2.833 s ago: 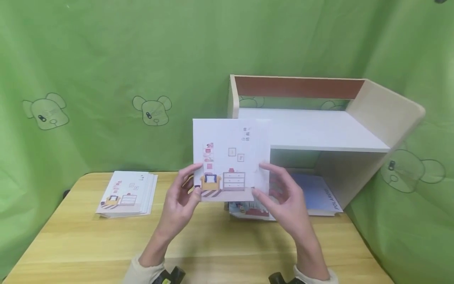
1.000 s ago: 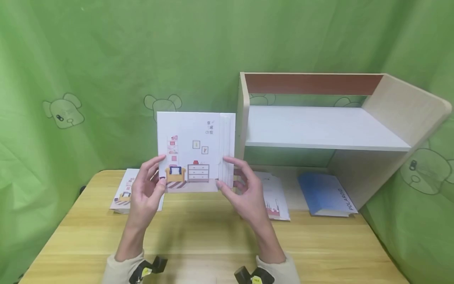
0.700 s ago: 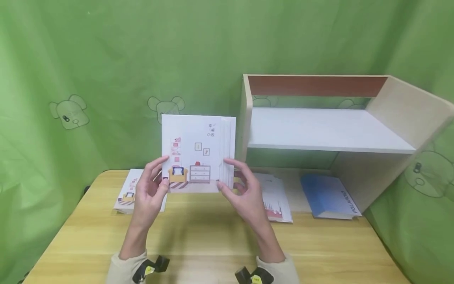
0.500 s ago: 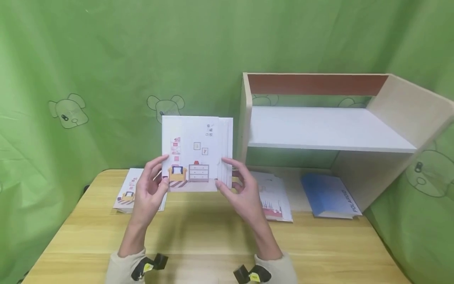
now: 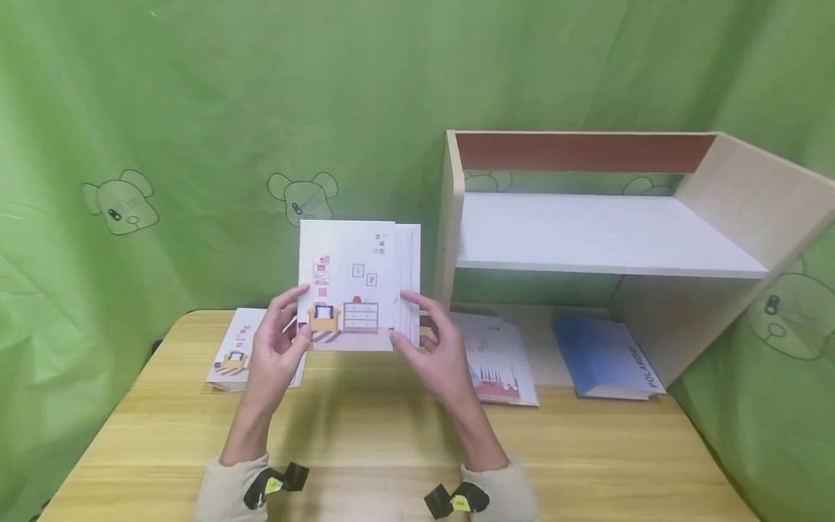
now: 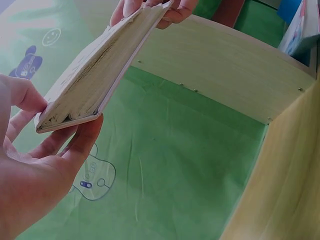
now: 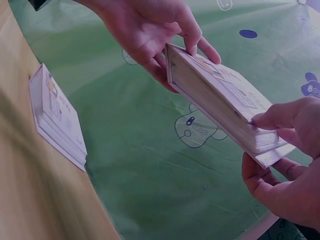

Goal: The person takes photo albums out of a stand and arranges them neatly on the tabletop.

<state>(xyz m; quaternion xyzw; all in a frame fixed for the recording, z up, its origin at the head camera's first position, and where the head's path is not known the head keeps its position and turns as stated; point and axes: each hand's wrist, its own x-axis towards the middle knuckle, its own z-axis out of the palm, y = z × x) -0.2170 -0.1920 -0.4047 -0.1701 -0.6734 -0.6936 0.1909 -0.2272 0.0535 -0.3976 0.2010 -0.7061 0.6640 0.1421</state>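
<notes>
A white hardcover book (image 5: pixel 335 246) with a printed armchair and chest of drawers is held up above the table. My left hand (image 5: pixel 279 348) pinches its left side, thumb on the front cover. On the opposite side my right hand (image 5: pixel 433 351) grips it the same way, and the page block and back cover show in steps beyond the front cover there. In the left wrist view the book (image 6: pixel 82 82) appears edge-on, its page edges showing. The right wrist view shows the thick book (image 7: pixel 225 95) slanting between both hands.
Similar white books (image 5: pixel 228 362) lie stacked at the table's left. A wooden shelf unit (image 5: pixel 607 235) stands at the right. In its lower compartment lie a white book (image 5: pixel 499 362) and a blue book (image 5: pixel 603 359) marked POLAROID. A green curtain (image 5: pixel 196 94) hangs behind.
Held in both hands, the book has shifted left relative to the shelf, uncovering the white book there. More recently its top edge has dropped a little in view. Both hands keep their grip.
</notes>
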